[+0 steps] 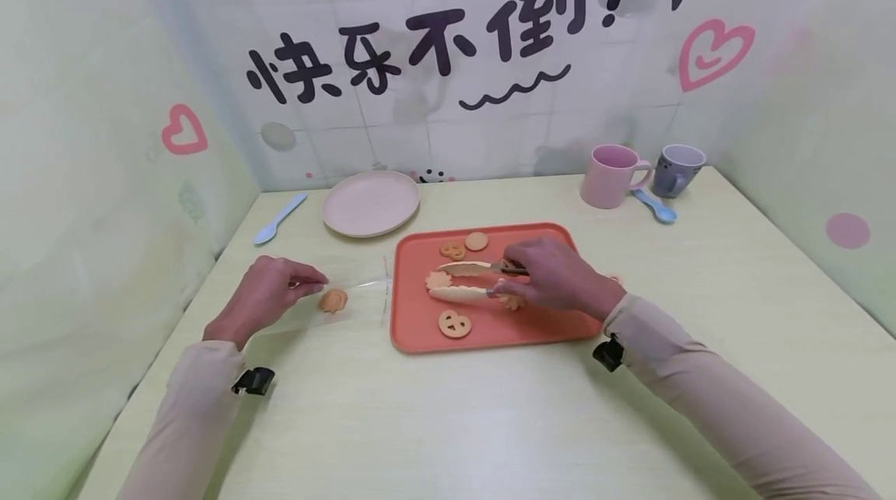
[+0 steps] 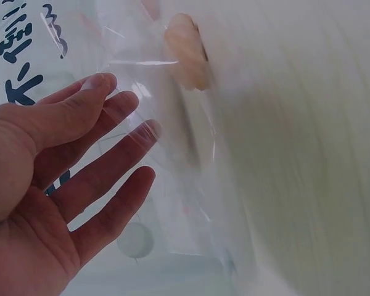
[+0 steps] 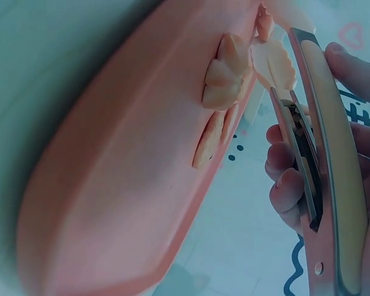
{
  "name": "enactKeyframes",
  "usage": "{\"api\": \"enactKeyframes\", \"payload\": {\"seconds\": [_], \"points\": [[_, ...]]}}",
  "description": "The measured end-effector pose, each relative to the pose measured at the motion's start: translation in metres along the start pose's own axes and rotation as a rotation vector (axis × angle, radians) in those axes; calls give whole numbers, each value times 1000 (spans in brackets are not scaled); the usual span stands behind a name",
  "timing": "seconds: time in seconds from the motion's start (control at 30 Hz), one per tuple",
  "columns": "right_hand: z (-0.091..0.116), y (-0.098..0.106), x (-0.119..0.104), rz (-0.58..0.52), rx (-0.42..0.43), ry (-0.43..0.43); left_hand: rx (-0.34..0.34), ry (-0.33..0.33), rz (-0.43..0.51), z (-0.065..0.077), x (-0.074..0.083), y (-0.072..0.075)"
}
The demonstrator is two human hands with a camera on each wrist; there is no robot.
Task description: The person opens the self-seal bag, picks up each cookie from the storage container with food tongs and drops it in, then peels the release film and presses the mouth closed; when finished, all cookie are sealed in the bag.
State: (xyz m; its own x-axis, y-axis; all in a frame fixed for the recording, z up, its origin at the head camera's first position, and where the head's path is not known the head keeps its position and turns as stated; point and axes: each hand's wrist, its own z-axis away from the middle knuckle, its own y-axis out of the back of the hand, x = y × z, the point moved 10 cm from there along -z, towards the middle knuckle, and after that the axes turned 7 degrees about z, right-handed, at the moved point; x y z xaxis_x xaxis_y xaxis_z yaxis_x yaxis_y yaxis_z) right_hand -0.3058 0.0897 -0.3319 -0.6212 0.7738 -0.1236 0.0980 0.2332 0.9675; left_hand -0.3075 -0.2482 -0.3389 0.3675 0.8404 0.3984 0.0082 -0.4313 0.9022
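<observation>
My left hand pinches the edge of a clear plastic bag between thumb and forefinger, the other fingers spread in the left wrist view. In that bag lies a swirled toy cookie. My right hand grips a pair of tongs over the red tray. The tongs' pale, scalloped tips are spread on either side of a flower-shaped cookie. Pretzel-shaped cookies and a round cookie also lie on the tray; another flower-shaped one is partly under the right hand.
Behind the tray stands a pink plate, with a blue spoon to its left. At the back right are a pink mug, a purple mug and a second blue spoon. A printed cloth hangs behind the table.
</observation>
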Motion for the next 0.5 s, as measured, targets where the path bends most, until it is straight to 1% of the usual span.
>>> {"api": "enactKeyframes", "payload": {"seconds": [0.17, 0.27, 0.5], "points": [[-2, 2, -5, 8, 11, 15, 2, -18, 5, -1, 3, 0], [-6, 3, -11, 8, 3, 17, 4, -19, 4, -2, 3, 0], [-25, -3, -33, 1, -75, 18, 3, -1, 12, 0, 4, 0]]}}
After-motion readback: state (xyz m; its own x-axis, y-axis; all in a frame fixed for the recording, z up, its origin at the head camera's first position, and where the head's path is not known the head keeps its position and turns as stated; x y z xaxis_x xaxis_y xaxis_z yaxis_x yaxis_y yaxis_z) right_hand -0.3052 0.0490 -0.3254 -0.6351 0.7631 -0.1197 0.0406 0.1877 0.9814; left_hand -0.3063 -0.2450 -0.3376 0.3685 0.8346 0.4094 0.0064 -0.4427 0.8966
